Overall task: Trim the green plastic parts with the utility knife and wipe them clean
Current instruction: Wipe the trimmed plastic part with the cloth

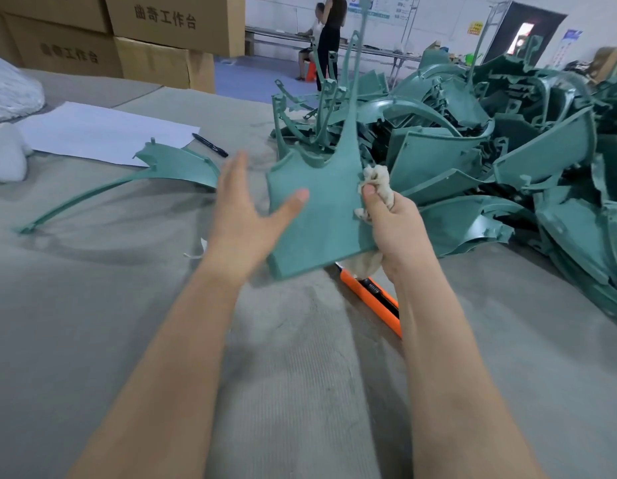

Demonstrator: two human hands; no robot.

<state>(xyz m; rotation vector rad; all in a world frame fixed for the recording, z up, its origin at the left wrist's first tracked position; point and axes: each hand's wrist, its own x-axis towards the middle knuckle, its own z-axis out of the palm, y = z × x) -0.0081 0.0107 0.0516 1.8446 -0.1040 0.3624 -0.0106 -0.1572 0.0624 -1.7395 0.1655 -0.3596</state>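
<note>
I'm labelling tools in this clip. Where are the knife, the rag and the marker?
knife (360, 293): head view, middle of its orange handle.
rag (378, 178): head view, its bunched upper end.
marker (210, 145): head view, middle of its barrel.

A part (321, 209) stands between the left hand (245, 216) and right hand (393, 219); the knife (372, 295) lies under the right wrist. A pile of parts (507, 140) lies right of the hands; a lone part (175, 167), paper (103, 131) and a pen (210, 145) lie left.
</note>
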